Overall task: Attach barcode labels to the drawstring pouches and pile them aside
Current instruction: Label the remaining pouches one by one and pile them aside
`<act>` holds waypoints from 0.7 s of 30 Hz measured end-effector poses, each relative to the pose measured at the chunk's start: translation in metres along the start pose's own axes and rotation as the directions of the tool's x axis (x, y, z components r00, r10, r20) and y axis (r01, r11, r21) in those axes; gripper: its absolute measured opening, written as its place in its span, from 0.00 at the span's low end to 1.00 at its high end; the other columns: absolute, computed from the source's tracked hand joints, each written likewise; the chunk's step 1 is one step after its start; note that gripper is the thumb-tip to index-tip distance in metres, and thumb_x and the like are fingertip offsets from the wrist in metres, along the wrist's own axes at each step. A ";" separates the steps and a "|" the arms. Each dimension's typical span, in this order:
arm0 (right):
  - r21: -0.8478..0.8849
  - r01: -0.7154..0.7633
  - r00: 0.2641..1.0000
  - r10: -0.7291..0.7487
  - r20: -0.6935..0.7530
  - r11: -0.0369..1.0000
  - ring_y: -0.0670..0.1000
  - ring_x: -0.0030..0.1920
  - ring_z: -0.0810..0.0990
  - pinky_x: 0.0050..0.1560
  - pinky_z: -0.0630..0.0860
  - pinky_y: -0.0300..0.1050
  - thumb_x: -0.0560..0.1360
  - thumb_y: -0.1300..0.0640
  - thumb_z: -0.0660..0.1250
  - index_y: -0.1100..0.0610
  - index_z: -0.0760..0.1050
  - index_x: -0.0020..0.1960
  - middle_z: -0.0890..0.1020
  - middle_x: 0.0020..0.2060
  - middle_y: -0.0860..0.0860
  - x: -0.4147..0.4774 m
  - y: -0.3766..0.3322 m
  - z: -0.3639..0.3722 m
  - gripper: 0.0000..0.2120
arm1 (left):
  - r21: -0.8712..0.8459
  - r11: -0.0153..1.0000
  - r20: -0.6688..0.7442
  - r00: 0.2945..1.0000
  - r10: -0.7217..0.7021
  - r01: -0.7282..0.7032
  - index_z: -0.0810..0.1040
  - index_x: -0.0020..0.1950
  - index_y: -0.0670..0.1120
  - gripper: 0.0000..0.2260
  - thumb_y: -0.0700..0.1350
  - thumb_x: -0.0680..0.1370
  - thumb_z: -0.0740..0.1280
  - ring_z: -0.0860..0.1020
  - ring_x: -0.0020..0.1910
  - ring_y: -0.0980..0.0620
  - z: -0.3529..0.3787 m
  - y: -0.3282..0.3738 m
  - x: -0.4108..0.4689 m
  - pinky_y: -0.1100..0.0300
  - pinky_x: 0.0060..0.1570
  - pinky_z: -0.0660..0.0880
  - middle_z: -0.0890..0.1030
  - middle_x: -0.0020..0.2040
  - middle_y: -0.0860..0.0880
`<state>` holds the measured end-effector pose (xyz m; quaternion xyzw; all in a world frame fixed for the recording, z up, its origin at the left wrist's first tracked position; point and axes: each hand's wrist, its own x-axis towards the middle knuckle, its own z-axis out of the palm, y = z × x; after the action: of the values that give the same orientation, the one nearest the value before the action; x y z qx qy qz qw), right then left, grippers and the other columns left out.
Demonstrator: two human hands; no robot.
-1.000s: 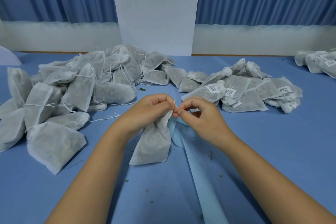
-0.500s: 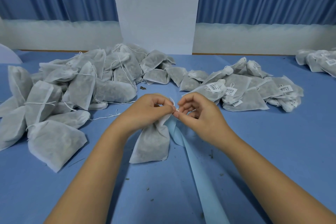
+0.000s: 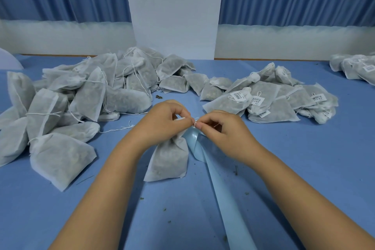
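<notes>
Left hand [image 3: 164, 124], right hand [image 3: 229, 134] pinch drawstring [image 3: 194, 124] between piles [image 3: 91, 97].

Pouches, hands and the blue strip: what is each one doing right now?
Pouch in hands: lying down, neck bunched, no label showing.
Left hand: grips the pouch's neck.
Right hand: pinches the drawstring.
Left pile: pouches unlabelled.
Right pile: pouches with barcode labels.
Blue strip: lying flat, far end curled.

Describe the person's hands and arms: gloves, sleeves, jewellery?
No gloves or rings on the left hand or the right hand. The left forearm and right forearm are uncovered to the frame edge: no sleeve, watch or band in view.
</notes>
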<state>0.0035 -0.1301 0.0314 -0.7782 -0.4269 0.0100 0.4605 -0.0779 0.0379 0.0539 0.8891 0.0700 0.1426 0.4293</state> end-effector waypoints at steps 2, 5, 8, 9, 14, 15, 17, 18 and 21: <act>0.145 -0.085 0.996 0.081 0.037 0.986 0.39 0.33 0.74 0.38 0.68 0.29 0.77 0.58 0.69 0.50 0.82 0.43 0.79 0.31 0.38 0.001 -0.002 -0.002 0.06 | -0.007 1.000 -0.013 1.000 0.010 -0.010 0.84 0.41 0.48 0.04 0.45 0.76 0.72 0.70 0.29 0.63 0.000 0.000 -0.001 0.70 0.36 0.66 0.80 0.48 0.54; 0.305 -0.186 0.981 0.163 0.100 0.934 0.41 0.34 0.73 0.39 0.70 0.33 0.77 0.57 0.69 0.54 0.84 0.45 0.79 0.32 0.41 0.002 -0.004 -0.006 0.05 | -0.053 0.998 -0.010 1.000 0.025 -0.025 0.85 0.42 0.48 0.04 0.43 0.76 0.71 0.68 0.27 0.60 -0.002 0.002 -0.002 0.67 0.34 0.67 0.81 0.49 0.50; 0.332 -0.220 0.975 0.195 0.105 0.917 0.43 0.34 0.73 0.39 0.71 0.36 0.77 0.58 0.70 0.57 0.84 0.46 0.79 0.33 0.43 0.002 -0.004 -0.007 0.04 | -0.075 0.997 0.004 1.000 0.028 -0.028 0.85 0.42 0.47 0.05 0.41 0.77 0.71 0.68 0.29 0.58 -0.003 0.005 -0.003 0.64 0.35 0.68 0.82 0.49 0.49; 0.322 -0.208 0.978 0.192 0.080 0.923 0.41 0.33 0.73 0.38 0.70 0.34 0.77 0.59 0.70 0.57 0.83 0.46 0.79 0.31 0.41 0.002 -0.004 -0.006 0.04 | -0.090 0.996 0.007 1.000 0.026 -0.026 0.85 0.41 0.47 0.05 0.41 0.76 0.71 0.69 0.30 0.56 -0.003 0.006 -0.004 0.63 0.38 0.69 0.82 0.49 0.49; 0.298 -0.117 0.985 0.148 -0.085 0.947 0.39 0.35 0.78 0.40 0.74 0.35 0.75 0.63 0.71 0.58 0.83 0.44 0.83 0.34 0.40 0.000 -0.006 -0.005 0.03 | -0.185 0.982 0.047 0.998 -0.030 0.038 0.85 0.39 0.51 0.11 0.41 0.78 0.68 0.79 0.52 0.44 -0.003 0.008 -0.005 0.54 0.57 0.74 0.84 0.47 0.57; 0.315 -0.104 0.984 0.144 -0.104 0.943 0.40 0.36 0.79 0.40 0.76 0.37 0.75 0.64 0.71 0.58 0.83 0.43 0.84 0.36 0.42 0.000 -0.007 -0.004 0.04 | -0.197 0.979 0.077 0.996 -0.040 0.055 0.85 0.38 0.52 0.11 0.42 0.78 0.68 0.80 0.52 0.50 -0.002 0.009 -0.005 0.57 0.58 0.73 0.84 0.47 0.57; 0.354 -0.066 0.984 0.121 -0.134 0.933 0.43 0.37 0.80 0.39 0.78 0.39 0.74 0.66 0.70 0.57 0.83 0.43 0.85 0.37 0.45 -0.001 -0.009 -0.003 0.06 | -0.230 0.970 0.120 0.991 -0.056 0.082 0.85 0.39 0.53 0.11 0.43 0.79 0.68 0.80 0.50 0.58 -0.001 0.010 -0.005 0.62 0.58 0.72 0.85 0.47 0.56; 0.367 -0.045 0.983 0.107 -0.149 0.929 0.44 0.37 0.80 0.40 0.79 0.41 0.73 0.67 0.70 0.56 0.82 0.43 0.85 0.37 0.47 -0.002 -0.010 -0.003 0.08 | -0.253 0.963 0.123 0.991 -0.059 0.089 0.85 0.39 0.52 0.10 0.44 0.78 0.68 0.80 0.50 0.60 0.000 0.011 -0.005 0.63 0.58 0.71 0.85 0.47 0.55; 0.354 0.010 0.980 0.061 -0.189 0.935 0.47 0.39 0.81 0.45 0.81 0.51 0.72 0.70 0.69 0.53 0.80 0.41 0.83 0.37 0.47 -0.003 -0.010 -0.001 0.12 | -0.324 0.942 0.116 0.992 -0.052 0.087 0.85 0.40 0.51 0.09 0.43 0.78 0.67 0.80 0.51 0.61 -0.001 0.013 -0.007 0.64 0.58 0.71 0.85 0.47 0.53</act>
<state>-0.0044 -0.1303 0.0383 -0.6856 -0.3602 0.0152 0.6325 -0.0849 0.0286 0.0632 0.8083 0.0540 0.0897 0.5794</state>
